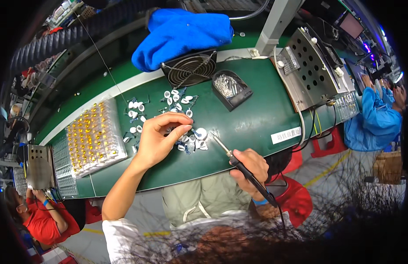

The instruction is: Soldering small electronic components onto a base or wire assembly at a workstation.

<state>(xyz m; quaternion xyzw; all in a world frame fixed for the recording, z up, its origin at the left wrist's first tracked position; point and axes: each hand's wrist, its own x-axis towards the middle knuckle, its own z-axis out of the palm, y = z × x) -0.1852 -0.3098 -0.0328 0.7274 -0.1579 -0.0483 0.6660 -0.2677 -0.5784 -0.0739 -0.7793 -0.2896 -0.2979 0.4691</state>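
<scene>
My right hand (251, 170) grips the black handle of a soldering iron (244, 170). The iron's thin metal tip points up and to the left, over the green bench. My left hand (160, 138) is raised above the bench, thumb and forefinger pinched together; whatever lies between them is too small to make out. Just right of those fingertips is a round white piece (201, 133) with a dark blue wire end. Around and behind my left hand lie several small white cup-shaped parts (168, 94) with dark blue leads; the hand covers some of them.
A black bin (241, 99) of small metal pieces stands beyond the iron, near a black fan (190, 70) and blue cloth (186, 35). Left is a clear tray (120, 152) with gold-coloured parts; right, a perforated metal box (311, 66). Co-workers in red (47, 224) and blue (369, 121) flank the bench.
</scene>
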